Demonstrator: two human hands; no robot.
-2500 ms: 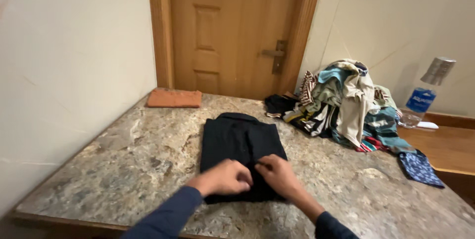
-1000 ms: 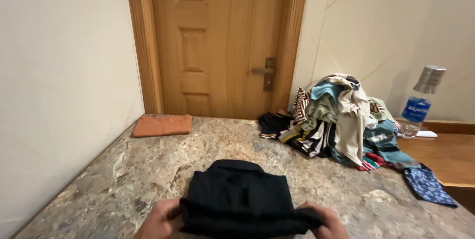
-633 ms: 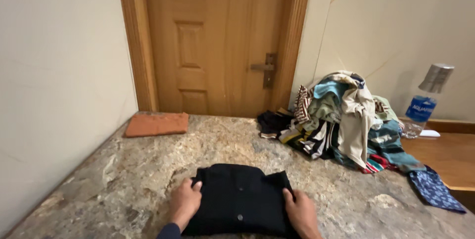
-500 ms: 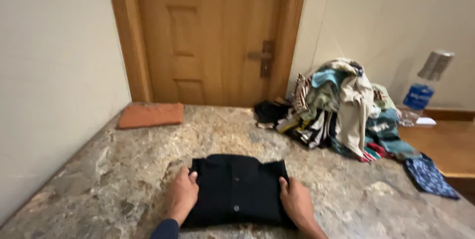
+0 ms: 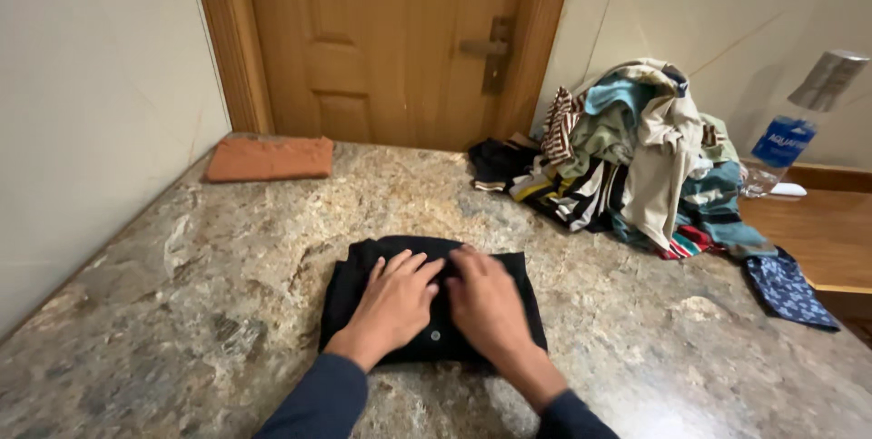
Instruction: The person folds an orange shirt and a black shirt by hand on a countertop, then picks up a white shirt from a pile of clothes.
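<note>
Black folded shirt point(image 5: 350, 280) under both palms, near table point(image 5: 182, 312) front edge. My left hand point(image 5: 392, 301) and right hand point(image 5: 486, 298) lie flat, fingers spread, gripping nothing. Best pressed from centre outward, even weight, edges kept square. Orange folded cloth point(image 5: 269, 157) far left by door point(image 5: 391, 39); clothes pile point(image 5: 627, 157) far right.

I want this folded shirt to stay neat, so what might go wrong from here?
Both hands, left hand and right hand, press flat on the folded black shirt; sliding them outward might rumple the fold. The heaped clothes pile leans high and may slump across the stone tabletop toward it. The plastic bottle beside the pile might be knocked over if clothes are pulled from there.
</note>
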